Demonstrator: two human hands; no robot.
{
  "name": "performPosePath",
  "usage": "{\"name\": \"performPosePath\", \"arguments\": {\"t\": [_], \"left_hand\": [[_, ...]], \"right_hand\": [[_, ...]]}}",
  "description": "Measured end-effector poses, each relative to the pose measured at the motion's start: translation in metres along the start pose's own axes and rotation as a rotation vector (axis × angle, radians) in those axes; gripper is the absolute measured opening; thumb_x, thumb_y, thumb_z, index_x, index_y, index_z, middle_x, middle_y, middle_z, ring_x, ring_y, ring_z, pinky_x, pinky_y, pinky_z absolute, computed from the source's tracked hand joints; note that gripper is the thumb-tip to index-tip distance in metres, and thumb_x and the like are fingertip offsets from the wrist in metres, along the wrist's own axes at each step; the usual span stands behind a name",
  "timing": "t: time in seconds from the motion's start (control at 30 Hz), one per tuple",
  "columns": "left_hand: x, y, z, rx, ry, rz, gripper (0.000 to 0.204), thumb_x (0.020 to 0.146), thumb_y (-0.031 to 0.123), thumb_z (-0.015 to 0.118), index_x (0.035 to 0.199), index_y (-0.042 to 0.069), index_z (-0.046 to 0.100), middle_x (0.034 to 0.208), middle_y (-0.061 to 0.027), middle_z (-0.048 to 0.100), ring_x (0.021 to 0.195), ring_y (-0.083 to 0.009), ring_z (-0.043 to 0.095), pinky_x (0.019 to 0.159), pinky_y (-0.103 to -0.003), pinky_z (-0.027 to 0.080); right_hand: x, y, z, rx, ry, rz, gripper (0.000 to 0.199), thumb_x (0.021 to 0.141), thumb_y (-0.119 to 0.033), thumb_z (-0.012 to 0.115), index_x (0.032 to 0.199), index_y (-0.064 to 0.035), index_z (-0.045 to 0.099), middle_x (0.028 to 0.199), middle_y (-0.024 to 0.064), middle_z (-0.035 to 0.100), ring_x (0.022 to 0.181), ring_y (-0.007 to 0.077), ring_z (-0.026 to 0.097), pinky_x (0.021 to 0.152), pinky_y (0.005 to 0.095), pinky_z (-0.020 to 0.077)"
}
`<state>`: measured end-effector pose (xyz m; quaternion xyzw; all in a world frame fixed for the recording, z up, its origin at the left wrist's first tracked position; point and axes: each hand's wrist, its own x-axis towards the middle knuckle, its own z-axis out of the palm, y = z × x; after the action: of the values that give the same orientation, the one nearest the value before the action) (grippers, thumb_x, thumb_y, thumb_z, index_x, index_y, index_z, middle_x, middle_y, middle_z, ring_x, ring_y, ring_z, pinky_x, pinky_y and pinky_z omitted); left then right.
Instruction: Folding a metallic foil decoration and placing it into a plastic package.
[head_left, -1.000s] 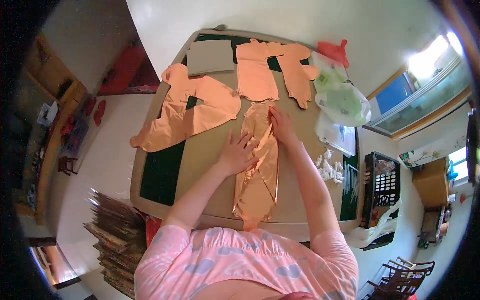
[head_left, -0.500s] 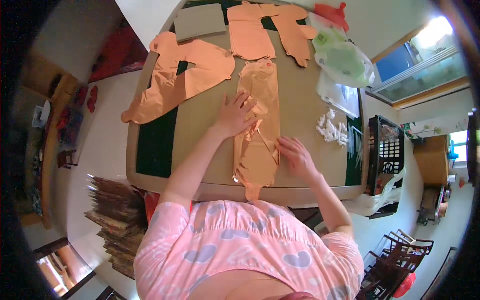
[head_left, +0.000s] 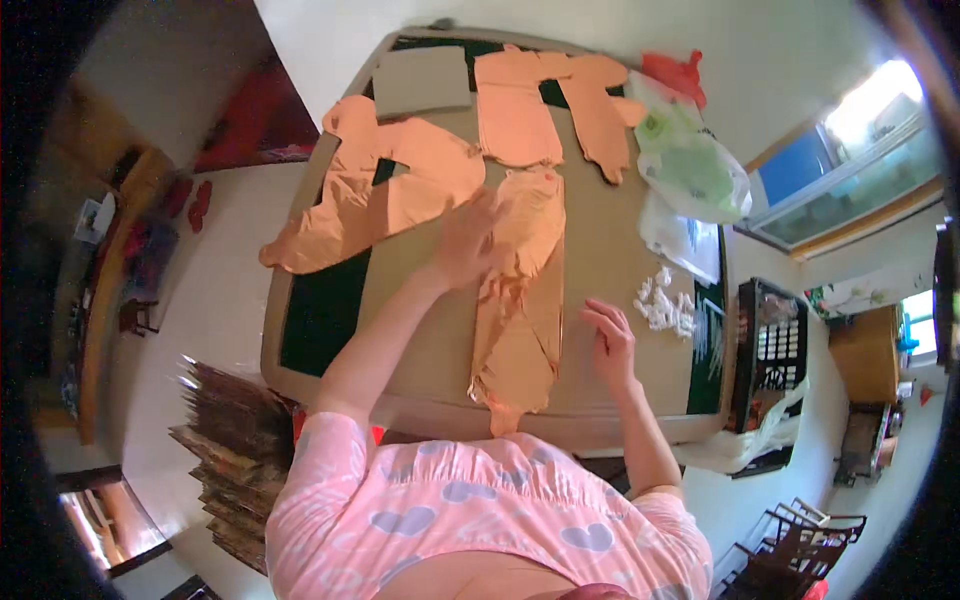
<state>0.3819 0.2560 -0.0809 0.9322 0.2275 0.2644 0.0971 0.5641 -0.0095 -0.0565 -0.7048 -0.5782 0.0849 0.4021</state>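
Note:
A long, flat foil balloon (head_left: 522, 330) in shiny rose gold lies upright before me on a brown cardboard sheet (head_left: 415, 335), wrinkled through its middle. My left hand (head_left: 468, 243) rests at its upper left edge, fingers spread and slightly smeared by motion. Right of the balloon, apart from it, my right hand (head_left: 610, 342) is loosely bent with nothing in it. Another rose-gold foil balloon (head_left: 440, 165), angular with a gap in it, spreads at the left. Further foil pieces (head_left: 517, 115) lie beyond, at the far side.
A grey-brown card (head_left: 422, 82) lies at the back. To the right are a green-white plastic bag (head_left: 690, 160), a red bag (head_left: 676, 78), white ties (head_left: 665, 305) and clear straws (head_left: 708, 335). A black crate (head_left: 768, 340) stands beside the table; stacked cardboard (head_left: 235, 460) is at lower left.
My left hand has slid up along the balloon toward its far end. My right hand has left the balloon's right edge and moved away to the right. The whole view has shifted slightly.

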Motion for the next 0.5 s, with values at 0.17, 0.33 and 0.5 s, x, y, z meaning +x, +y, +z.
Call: {"name": "performPosePath", "arguments": {"t": [0.17,0.33,0.5], "left_hand": [[0.052,-0.106,-0.013,0.242,-0.027,-0.167,0.054,0.094,0.034,0.050,0.141,0.009,0.039,0.147,-0.0091,0.036,0.139,-0.0261,0.028,0.112,-0.052,0.022],[0.101,-0.190,-0.016,0.213,-0.122,-0.309,0.049,0.091,0.026,0.053,0.133,0.003,0.045,0.141,-0.0136,0.044,0.134,-0.0297,0.035,0.107,-0.045,0.031],[0.118,-0.249,0.006,0.415,0.204,-0.154,0.038,0.087,0.024,0.056,0.117,0.002,0.052,0.126,-0.0154,0.052,0.109,-0.0317,0.054,0.089,-0.042,0.045]], "right_hand": [[0.009,0.027,0.018,0.056,0.100,0.064,0.038,0.073,0.012,0.047,0.103,-0.0024,0.066,0.114,0.0142,0.063,0.107,0.0318,0.058,0.090,0.0375,0.0489],[0.006,0.019,0.014,0.023,0.116,0.063,0.036,0.073,0.012,0.047,0.101,-0.0018,0.066,0.112,0.0143,0.064,0.105,0.0315,0.058,0.090,0.0377,0.0487],[0.007,0.023,0.016,0.001,0.060,0.091,0.036,0.072,0.011,0.049,0.100,-0.0026,0.067,0.110,0.0136,0.064,0.105,0.0317,0.058,0.093,0.0389,0.0470]]}}
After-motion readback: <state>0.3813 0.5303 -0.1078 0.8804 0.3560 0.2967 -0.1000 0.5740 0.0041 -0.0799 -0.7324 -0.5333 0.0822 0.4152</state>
